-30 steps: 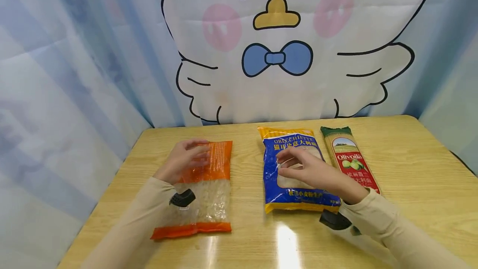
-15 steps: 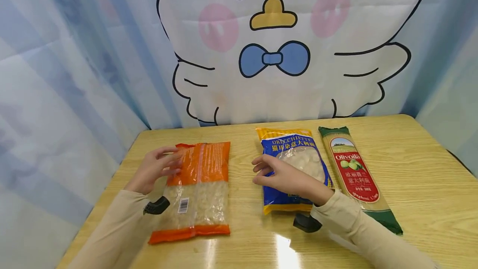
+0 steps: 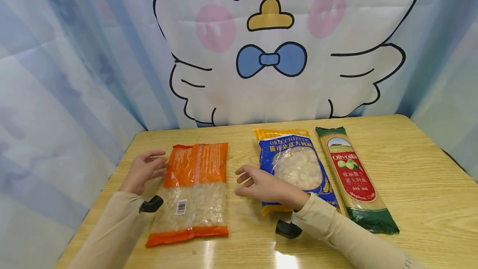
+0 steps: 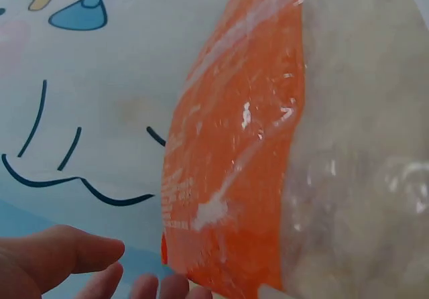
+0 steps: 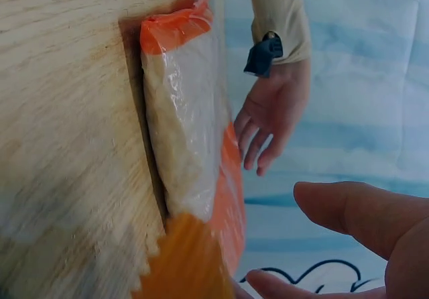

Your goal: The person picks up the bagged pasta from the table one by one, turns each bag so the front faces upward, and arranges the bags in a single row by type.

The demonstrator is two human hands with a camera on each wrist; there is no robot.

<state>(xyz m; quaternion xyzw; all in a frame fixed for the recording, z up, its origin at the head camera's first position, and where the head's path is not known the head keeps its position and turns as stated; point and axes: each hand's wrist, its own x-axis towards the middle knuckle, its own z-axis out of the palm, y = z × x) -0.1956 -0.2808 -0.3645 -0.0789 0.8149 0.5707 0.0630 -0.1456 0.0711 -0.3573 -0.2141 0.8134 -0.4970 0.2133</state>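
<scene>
Head view shows a pale blue and white cloth curtain (image 3: 93,82) behind a light wooden counter (image 3: 429,177). On it lie, from left, a wide orange and clear plastic packet (image 3: 196,192), a blue and yellow plastic packet (image 3: 298,169) and a long green and red packet (image 3: 355,182). The left hand (image 3: 145,171) is just beside the orange packet's left edge; the right hand (image 3: 263,186) is near its right edge, partly hiding the blue packet. Both hands' fingers are loosely curved, rather wide, holding nothing. Probably the step is reaching for the orange packet; the next move would call for fingers narrowing on its two edges.

Three packets (image 3: 298,165) abreast on table (image 3: 422,173)
</scene>
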